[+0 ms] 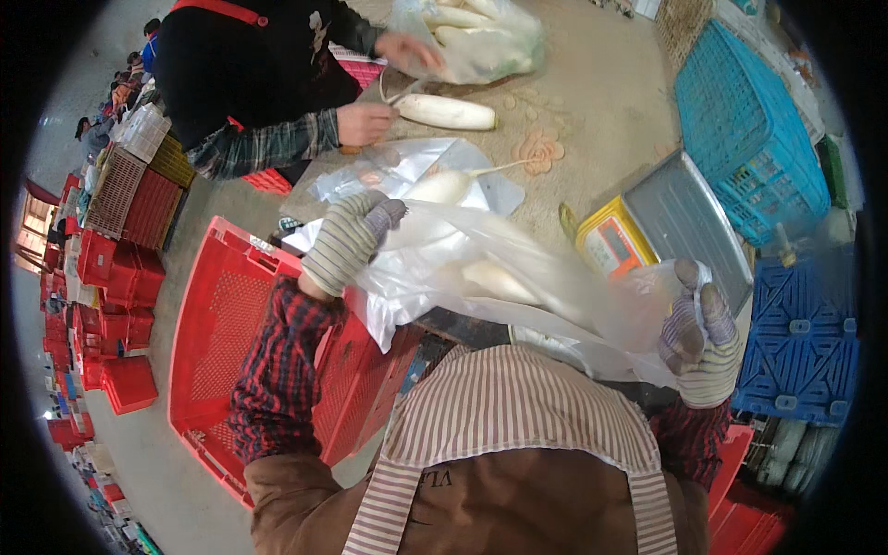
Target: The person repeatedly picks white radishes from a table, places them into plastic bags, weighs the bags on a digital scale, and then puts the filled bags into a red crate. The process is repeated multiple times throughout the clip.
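Observation:
In a striped work glove, my left hand (354, 239) grips one end of a clear plastic bag (451, 232). My right hand (701, 333), gloved too, holds the bag's other end, so it stretches across in front of my striped apron. Inside the bag lie white radishes (501, 281), partly blurred by the film. Just beyond the bag, another white radish (444, 187) with a long thin root lies on more plastic film (503, 191). A yellow scale (614, 239) with a metal pan (683, 215) stands on the table beyond my right hand.
Across the table (590, 90), a co-worker's hands (366, 123) are at a white radish (447, 112) and a filled bag (485, 41). A red crate (222, 333) stands at my left. At the right are a blue basket (749, 132) and a blue plastic pallet (798, 340).

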{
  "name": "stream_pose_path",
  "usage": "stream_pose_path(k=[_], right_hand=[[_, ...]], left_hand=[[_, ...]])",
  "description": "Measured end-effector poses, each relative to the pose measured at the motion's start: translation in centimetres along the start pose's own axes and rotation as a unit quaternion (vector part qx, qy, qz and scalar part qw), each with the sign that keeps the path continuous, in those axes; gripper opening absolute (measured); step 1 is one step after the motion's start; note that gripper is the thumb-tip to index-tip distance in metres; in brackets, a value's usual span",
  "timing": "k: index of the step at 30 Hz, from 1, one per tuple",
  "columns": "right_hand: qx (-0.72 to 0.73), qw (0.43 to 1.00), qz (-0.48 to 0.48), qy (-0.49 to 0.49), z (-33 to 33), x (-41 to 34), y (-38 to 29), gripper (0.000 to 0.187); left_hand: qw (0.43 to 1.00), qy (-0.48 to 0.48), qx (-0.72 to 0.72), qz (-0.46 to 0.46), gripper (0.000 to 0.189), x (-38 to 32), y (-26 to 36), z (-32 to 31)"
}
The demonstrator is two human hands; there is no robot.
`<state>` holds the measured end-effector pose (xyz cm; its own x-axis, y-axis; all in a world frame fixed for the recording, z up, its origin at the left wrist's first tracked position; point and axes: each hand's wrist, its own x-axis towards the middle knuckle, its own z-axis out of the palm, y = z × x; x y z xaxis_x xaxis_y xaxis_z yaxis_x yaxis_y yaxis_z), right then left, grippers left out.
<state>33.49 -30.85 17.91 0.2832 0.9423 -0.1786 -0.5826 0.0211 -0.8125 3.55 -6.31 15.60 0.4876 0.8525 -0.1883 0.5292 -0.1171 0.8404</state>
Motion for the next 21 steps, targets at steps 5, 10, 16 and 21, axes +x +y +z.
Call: stream_pose_path(k=[5,10,16,21], right_hand=[[-0.061,0.996,-0.031,-0.048,3.3,-0.7,1.6,0.045],[-0.178,0.981,-0.072,-0.040,4.6,1.2,1.7,0.050],[-0.171,0.983,-0.073,0.014,2.1,1.3,2.7,0.058],[-0.097,0.954,-0.152,0.238,1.2,3.7,0.4,0.047]], left_hand=[[0.881,0.088,0.149,0.441,0.019,-3.5,3.2,4.3],[0.897,-0.133,0.128,0.400,0.019,4.8,1.8,13.4],[0.865,-0.274,0.353,0.228,0.053,14.7,-9.5,13.3],[0.960,-0.099,0.195,0.173,0.022,9.7,-11.0,13.0]])
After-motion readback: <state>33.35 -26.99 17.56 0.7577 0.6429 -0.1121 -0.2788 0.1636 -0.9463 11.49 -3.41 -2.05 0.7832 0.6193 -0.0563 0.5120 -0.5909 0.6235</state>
